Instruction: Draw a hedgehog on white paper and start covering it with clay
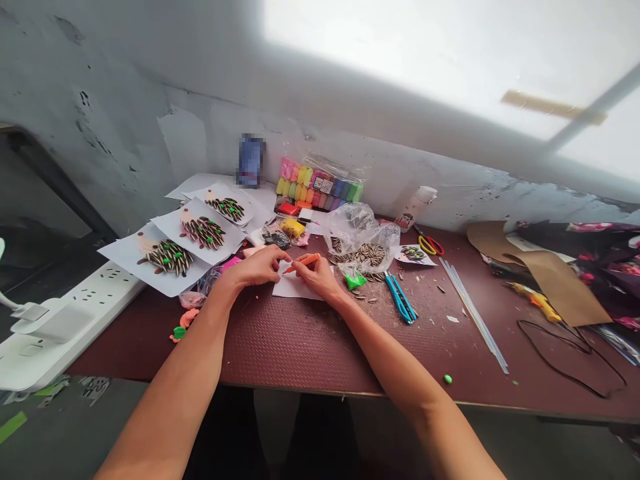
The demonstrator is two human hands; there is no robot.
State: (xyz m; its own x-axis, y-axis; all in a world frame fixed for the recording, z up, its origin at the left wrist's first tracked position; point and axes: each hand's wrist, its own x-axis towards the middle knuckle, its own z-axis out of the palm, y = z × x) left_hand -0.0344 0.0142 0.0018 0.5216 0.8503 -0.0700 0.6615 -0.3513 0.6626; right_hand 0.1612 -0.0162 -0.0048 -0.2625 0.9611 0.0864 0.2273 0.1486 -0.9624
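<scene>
Behind a dark red table (pixel 300 347) rises a scuffed grey wall (pixel 220 100), and from where I stand the surface is thick with craft clutter. Taking the white paper (pixel 295 288) between the person's hands as the centre of a clock, twelve toward the wall, colourful packets (pixel 320 187) sit at twelve, seed-covered pictures (pixel 203 231) around ten, a heap of striped seeds (pixel 367 255) at two and a blue cutter (pixel 400 300) just past three.

A slip of the orange pen (pixel 306 260) seems the likeliest trouble: its tip is down close over the paper, and a loose hold on the sheet could let it swivel and spoil a mark. Stray seeds might lodge beneath the paper and make the pen bump. If the right forearm (pixel 380 347) swung out toward three, it could catch the cutter; I can't make out whether its blade is out.

As for the grip, the right hand (pixel 316 272) pinches the orange pen between thumb and fingers, closed snugly around its barrel, the tip pointing toward eight. The left hand (pixel 264 265) arches at the paper's edge, around ten, its fingers bent and their tips apparently touching it. Whether they pinch something small or simply press the sheet down, I can't tell.
</scene>
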